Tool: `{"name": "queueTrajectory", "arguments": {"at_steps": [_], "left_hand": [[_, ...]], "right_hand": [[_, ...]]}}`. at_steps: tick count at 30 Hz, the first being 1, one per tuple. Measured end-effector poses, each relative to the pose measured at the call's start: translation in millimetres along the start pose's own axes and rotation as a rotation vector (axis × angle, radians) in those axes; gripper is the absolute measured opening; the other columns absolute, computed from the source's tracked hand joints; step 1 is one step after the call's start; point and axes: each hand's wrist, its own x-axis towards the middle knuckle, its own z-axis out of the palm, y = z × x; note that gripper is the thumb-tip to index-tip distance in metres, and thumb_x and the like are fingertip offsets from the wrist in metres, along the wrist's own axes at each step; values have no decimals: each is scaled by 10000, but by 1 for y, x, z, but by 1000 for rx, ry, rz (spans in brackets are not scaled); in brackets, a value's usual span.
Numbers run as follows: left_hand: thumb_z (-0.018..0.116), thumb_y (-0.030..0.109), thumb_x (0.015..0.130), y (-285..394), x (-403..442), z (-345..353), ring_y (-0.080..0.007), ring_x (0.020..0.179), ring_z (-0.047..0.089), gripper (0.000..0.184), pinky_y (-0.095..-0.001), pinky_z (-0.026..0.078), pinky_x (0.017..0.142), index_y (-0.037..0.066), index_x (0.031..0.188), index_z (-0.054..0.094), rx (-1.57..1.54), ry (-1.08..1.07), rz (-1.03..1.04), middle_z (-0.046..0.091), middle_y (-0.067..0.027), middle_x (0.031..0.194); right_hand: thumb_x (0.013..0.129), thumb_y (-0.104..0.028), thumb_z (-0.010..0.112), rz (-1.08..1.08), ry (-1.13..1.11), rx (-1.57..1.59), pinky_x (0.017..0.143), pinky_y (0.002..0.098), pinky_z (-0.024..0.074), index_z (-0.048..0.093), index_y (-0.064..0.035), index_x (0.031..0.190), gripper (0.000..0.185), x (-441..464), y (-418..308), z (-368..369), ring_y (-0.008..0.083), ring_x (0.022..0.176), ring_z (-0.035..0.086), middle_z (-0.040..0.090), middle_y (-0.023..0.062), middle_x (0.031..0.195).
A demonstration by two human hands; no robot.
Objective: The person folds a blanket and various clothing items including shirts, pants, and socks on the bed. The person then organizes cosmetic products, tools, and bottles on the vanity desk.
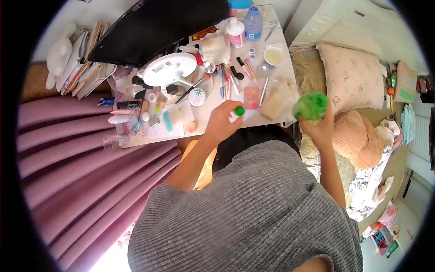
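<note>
My left hand (220,122) is closed at the front edge of the desk, around a small object with a round green top (239,111) and white below it. Whether this is a loose cap or a small bottle, I cannot tell. Past the desk's right corner, my right hand (318,129) grips a see-through green bottle (310,106), slightly blurred and tilted. The two hands are well apart. Between them lie a pink square palette (252,98), a thin white pen-like stick (263,92) and a crumpled beige cloth or bag (277,99).
A monitor (158,29) and a round white mirror (170,69) occupy the desk (217,110). A cup (273,56), a water bottle (253,25) and several cosmetics stand around. To the right, a pillow (351,77) and a plush toy (358,139) rest on a bed. Purple curtains (90,158) hang left.
</note>
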Motion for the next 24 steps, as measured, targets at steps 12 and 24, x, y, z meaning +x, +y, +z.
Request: {"name": "queueTrajectory", "arguments": {"at_steps": [12, 24], "left_hand": [[771, 84, 606, 111, 27, -30, -119, 725, 523, 369, -232, 417, 627, 68, 956, 657, -102, -269, 292, 585, -32, 853], [775, 182, 621, 130, 18, -12, -139, 584, 560, 334, -251, 440, 542, 26, 886, 647, 47, -247, 166, 612, -62, 722]], "right_hand": [[506, -121, 687, -275, -236, -206, 840, 377, 354, 480, -52, 1092, 625, -24, -26, 7, 296, 980, 496, 540, 113, 1018], [485, -139, 720, -317, -49, -418, 819, 378, 346, 510, -95, 1113, 664, -40, -28, -10, 265, 978, 483, 521, 70, 1030]]}}
